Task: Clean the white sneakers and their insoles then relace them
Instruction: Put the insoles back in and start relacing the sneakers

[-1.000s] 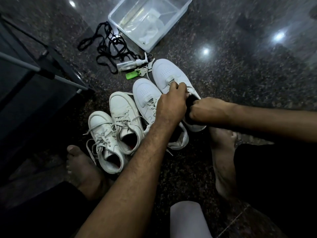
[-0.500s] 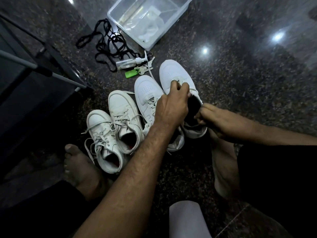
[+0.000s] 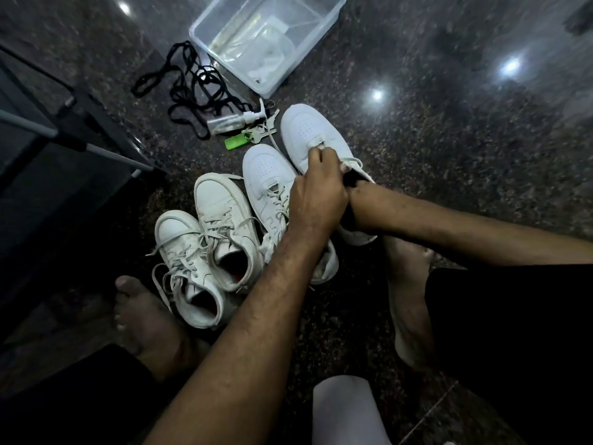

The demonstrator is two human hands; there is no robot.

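Reaching into the far-right sneaker, likely for its insole

The left hand curls its fingers over the tongue and laces of the far-right sneaker, probably to steady it and keep the mouth open. The right hand is buried in that sneaker's opening, so its fingers are hidden and I cannot tell their grip. Three more white sneakers sit left of it on the floor; the spray bottle and clear tub lie beyond its toe.

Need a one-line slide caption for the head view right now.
Left hand steadies the rightmost white sneaker while the right hand reaches into its opening, three more sneakers alongside.
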